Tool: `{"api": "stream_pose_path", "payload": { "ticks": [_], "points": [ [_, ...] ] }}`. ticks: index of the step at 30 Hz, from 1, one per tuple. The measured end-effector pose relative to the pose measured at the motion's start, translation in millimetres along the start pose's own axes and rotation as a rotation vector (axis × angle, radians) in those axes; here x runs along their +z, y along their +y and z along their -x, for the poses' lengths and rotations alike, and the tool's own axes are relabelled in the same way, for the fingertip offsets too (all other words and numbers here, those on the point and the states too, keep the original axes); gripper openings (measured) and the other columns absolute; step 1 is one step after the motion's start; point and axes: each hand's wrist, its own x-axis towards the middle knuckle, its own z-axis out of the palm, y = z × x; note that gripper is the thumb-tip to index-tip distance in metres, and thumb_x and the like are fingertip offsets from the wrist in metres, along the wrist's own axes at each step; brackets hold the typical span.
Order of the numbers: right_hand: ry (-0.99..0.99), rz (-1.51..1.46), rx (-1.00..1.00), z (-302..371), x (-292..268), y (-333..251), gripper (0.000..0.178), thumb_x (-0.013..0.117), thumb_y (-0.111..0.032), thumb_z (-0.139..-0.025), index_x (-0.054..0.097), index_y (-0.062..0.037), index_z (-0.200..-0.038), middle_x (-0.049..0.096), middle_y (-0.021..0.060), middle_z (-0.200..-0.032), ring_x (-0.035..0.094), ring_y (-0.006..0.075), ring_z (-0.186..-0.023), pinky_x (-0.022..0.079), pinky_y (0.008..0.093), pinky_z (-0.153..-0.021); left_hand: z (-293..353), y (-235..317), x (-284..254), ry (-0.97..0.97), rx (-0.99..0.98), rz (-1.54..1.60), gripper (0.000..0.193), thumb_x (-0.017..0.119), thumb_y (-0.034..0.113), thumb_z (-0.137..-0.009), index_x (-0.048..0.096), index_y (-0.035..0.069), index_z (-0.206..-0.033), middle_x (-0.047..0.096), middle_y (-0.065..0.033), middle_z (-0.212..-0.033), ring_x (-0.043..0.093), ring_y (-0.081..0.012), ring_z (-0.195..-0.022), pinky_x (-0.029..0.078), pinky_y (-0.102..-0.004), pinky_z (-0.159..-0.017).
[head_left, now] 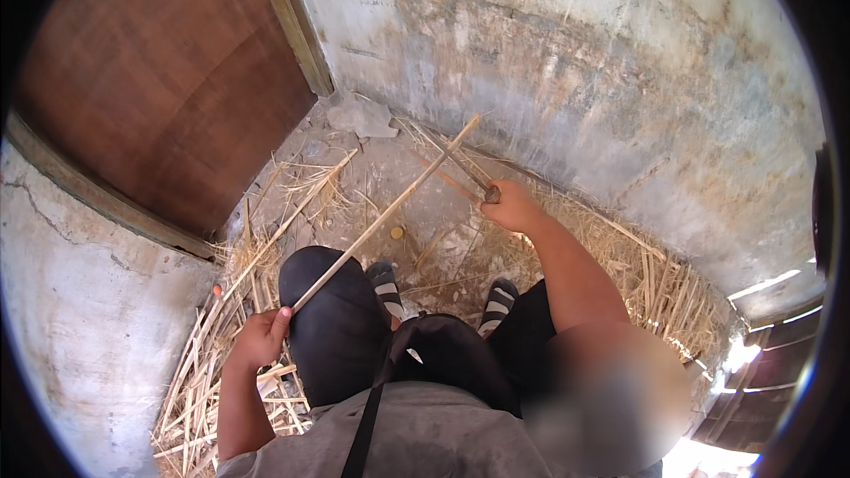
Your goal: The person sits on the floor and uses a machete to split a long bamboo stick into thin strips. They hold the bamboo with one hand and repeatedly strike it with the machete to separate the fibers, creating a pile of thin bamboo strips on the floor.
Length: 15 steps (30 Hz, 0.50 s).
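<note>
My left hand [258,336] is closed on the near end of a long, pale bamboo strip [382,214]. The strip slants up and to the right across my left knee, its far end out in front of the wall. My right hand [512,206] grips the dark handle of a knife [465,166] whose narrow blade points away and to the left. Near its far end, the strip crosses or meets the blade; whether they touch I cannot tell. A thin reddish-brown length shows beside the blade, and I cannot make out what it is.
Split strips and shavings [199,389] lie heaped at my left, with more shavings [660,279] along the wall at right. A stained wall [575,80] rises ahead, a brown door panel [168,80] at far left. A small yellow round object [397,233] sits on the floor.
</note>
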Motion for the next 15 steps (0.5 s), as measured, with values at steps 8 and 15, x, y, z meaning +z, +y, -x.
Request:
{"api": "stream_pose_path", "payload": {
  "ticks": [8, 15],
  "points": [
    [-0.148, 0.406, -0.298, 29, -10, -71, 0.041, 0.076, -0.034, -0.086, 0.069, -0.0037, -0.113, 0.073, 0.0195, -0.091, 0.072, 0.0372, -0.088, 0.056, 0.0457, -0.077, 8, -1, 17, 0.178, 0.129, -0.098, 0.052, 0.056, 0.044, -0.105, 0.062, 0.000, -0.077, 0.061, -0.0216, -0.064, 0.061, -0.0413, -0.060, 0.048, -0.0451, -0.058],
    [0.016, 0.087, -0.107, 5, -6, -17, 0.036, 0.075, -0.031, -0.086, 0.069, -0.0068, -0.112, 0.073, 0.0225, -0.093, 0.071, 0.0404, -0.088, 0.055, 0.0484, -0.078, 9, -5, 30, 0.298, 0.180, -0.232, 0.050, 0.061, 0.046, -0.101, 0.056, 0.004, -0.075, 0.060, -0.0224, -0.063, 0.062, -0.0463, -0.061, 0.047, -0.0514, -0.055]
  ]
}}
